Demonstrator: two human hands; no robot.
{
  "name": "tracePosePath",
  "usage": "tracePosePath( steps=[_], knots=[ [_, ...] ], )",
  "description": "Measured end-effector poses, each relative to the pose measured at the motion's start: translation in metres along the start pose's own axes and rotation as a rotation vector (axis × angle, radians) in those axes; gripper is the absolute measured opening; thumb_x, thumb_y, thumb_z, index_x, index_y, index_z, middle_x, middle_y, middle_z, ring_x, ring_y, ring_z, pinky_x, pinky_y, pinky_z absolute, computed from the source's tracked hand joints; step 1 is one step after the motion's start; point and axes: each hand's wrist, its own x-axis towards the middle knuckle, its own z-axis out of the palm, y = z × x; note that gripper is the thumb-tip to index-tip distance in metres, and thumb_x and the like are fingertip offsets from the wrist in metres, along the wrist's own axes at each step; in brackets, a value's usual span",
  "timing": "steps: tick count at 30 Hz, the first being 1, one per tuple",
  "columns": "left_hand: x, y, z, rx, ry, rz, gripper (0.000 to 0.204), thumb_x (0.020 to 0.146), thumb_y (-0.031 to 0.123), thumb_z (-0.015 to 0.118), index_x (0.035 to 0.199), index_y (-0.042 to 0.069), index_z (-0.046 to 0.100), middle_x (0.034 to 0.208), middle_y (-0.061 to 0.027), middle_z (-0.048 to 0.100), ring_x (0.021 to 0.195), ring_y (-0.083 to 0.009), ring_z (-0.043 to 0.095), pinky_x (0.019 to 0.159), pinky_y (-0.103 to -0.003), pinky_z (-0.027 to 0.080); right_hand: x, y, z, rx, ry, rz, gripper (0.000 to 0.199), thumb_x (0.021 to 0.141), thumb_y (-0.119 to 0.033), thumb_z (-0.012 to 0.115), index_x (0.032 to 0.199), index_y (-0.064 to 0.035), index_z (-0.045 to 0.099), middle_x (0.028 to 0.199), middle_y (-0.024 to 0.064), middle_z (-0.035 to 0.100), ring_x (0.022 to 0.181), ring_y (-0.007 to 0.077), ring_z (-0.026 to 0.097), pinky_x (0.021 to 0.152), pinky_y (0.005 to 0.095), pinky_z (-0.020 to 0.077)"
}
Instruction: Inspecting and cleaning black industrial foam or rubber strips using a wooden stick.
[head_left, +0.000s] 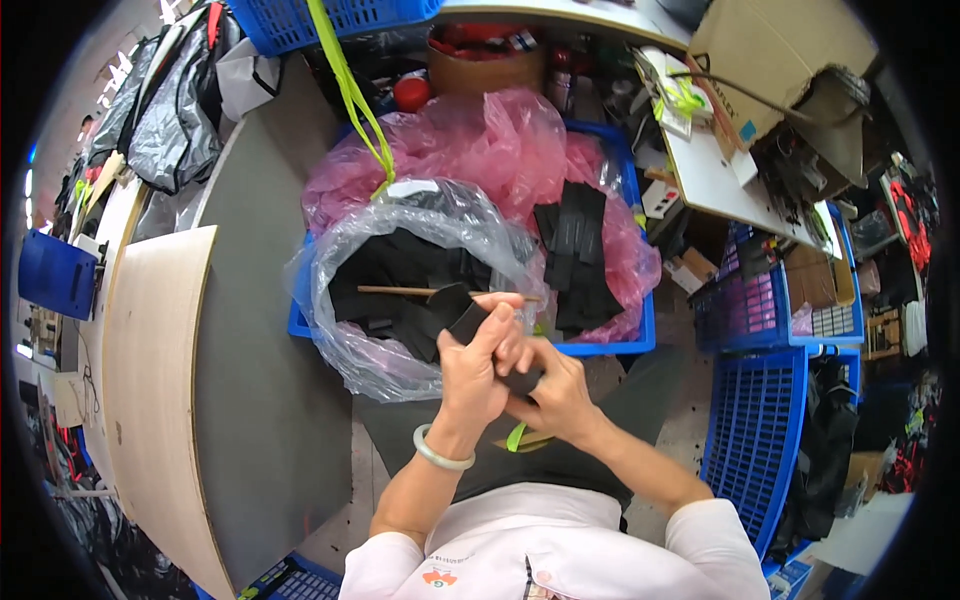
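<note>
My left hand (478, 365) and my right hand (552, 388) meet in front of me, both closed round a black fabric strip (520, 381). One end of the strip sticks up above my left thumb. A thin wooden stick (395, 290) runs sideways behind my left fingers; whether they grip it is hidden. Just beyond my hands, a clear plastic bag (350, 250) stands open with black pieces (400, 258) inside. To its right, more black strips (578, 250) lie in a stack on pink plastic (480, 140).
A blue crate (645, 320) holds the bags. The grey panel (275, 350) and pale wooden board (155, 400) rise at left. More blue crates (755, 440) stand at right. A yellow-green strap (350, 90) hangs from above. Behind is a round brown container (485, 70).
</note>
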Motion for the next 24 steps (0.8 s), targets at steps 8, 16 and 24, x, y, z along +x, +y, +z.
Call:
tracePosePath(
  steps=[8,16,24],
  knots=[
    [-0.020,0.007,0.000,0.727,-0.313,-0.150,0.008,0.086,0.010,0.062,0.089,0.002,0.064,0.070,0.0001,0.057,0.060,-0.0052,0.049,0.054,-0.020,0.040,0.043,-0.020,-0.066,0.326,0.156,0.188,0.016,0.071,-0.016,0.070,0.082,-0.0044,0.070,0.093,0.0116,0.058,0.090,0.0265,0.057,0.082,0.0356,0.0443],
    [-0.035,-0.020,-0.014,0.145,-0.352,-0.604,0.026,0.090,0.018,0.056,0.104,-0.003,0.057,0.065,-0.0009,0.050,0.055,-0.0068,0.042,0.050,-0.021,0.032,0.083,0.017,-0.060,0.689,-0.117,0.561,0.018,0.085,-0.016,0.062,0.074,-0.0022,0.057,0.071,-0.0045,0.052,0.068,0.0023,0.045,0.059,0.0215,0.0366],
    [-0.007,-0.031,-0.034,-0.100,-0.165,-0.685,0.032,0.093,0.016,0.050,0.112,-0.009,0.049,0.095,-0.0248,0.062,0.082,-0.0312,0.065,0.077,-0.041,0.054,0.042,0.050,-0.035,0.817,-0.417,0.855,0.014,0.075,-0.007,0.068,0.087,0.0009,0.067,0.072,0.0001,0.061,0.064,0.0055,0.053,0.060,0.0217,0.0443]
  ],
)
